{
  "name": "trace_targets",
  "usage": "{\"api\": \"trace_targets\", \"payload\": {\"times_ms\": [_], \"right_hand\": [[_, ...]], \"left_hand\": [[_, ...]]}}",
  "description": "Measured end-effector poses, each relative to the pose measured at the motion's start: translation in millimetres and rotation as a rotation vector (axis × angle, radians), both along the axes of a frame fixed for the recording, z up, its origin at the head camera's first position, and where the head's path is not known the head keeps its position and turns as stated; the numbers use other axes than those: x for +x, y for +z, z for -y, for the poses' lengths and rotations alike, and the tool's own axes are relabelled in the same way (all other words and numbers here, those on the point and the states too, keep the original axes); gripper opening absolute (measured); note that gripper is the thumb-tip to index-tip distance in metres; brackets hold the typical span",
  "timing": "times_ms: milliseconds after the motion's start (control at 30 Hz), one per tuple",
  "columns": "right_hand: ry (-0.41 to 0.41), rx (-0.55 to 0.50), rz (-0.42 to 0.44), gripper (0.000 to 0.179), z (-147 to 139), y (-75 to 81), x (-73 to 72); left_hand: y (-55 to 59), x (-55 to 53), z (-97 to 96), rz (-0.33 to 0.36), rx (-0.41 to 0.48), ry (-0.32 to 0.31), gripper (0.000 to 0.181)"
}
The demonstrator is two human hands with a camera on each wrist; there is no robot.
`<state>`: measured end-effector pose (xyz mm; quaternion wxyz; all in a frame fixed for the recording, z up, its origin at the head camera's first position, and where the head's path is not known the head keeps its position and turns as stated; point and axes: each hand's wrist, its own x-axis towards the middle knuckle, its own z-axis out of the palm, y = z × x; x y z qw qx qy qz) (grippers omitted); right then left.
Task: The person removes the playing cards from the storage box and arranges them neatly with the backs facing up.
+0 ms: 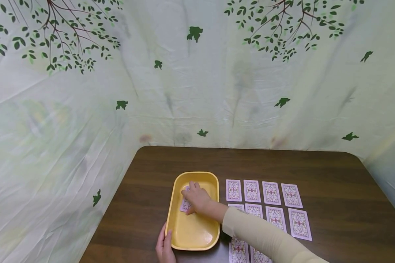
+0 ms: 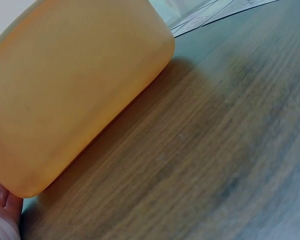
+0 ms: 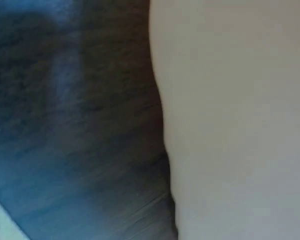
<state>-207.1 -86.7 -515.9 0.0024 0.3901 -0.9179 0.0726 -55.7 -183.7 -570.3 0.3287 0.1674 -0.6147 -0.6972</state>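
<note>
A yellow tray [image 1: 195, 233] lies on the dark wooden table, left of the laid-out cards. My left hand [image 1: 165, 245] grips its near left side, thumb at the rim and fingers along the outer wall. In the left wrist view, the tray's outer wall [image 2: 85, 85] fills the upper left, with part of the left hand [image 2: 5, 212] at its lower corner. Inside the tray, my right hand [image 1: 199, 199] holds a patterned playing card [image 1: 185, 205] between thumb and fingers, back side up. The hand covers the card's right part.
Face-down playing cards [image 1: 252, 190] lie in rows right of the tray; my right sleeve [image 1: 263, 232] crosses above the nearer ones. The wooden table [image 1: 345, 204] extends to the right. A leaf-printed cloth [image 1: 214, 91] hangs behind the table's far edge.
</note>
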Motion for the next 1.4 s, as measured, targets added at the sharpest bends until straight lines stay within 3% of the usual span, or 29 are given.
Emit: {"api": "trace_targets", "payload": {"times_ms": [367,733,933,1067,1200,1400], "right_hand": [[0.086,-0.101,0.069,0.061,-15.6,2.6,-11.6],[0.159,-0.223,0.090,0.076,-52.7,37.4,-18.6],[0.180,-0.274,0.095,0.075,-86.7,54.2,-11.7],[0.142,-0.288,0.088,0.082,-116.0,57.8,-5.4],[0.095,-0.311,0.101,0.087,-148.4,54.3,0.6],[0.092,-0.311,0.105,0.086,-199.7,40.8,16.6]], "left_hand": [[-2.9,-3.3,-1.1,-0.039,0.010,-0.017,0.034],[1.8,-5.2,-1.2,0.072,0.042,0.048,0.037],[5.2,-7.2,-2.2,0.150,0.071,0.078,0.039],[6.7,-8.1,-3.9,0.154,0.089,0.074,0.040],[6.3,-8.9,-4.3,0.132,0.092,0.079,0.037],[6.1,-8.1,-4.1,0.120,0.092,0.073,0.035]]}}
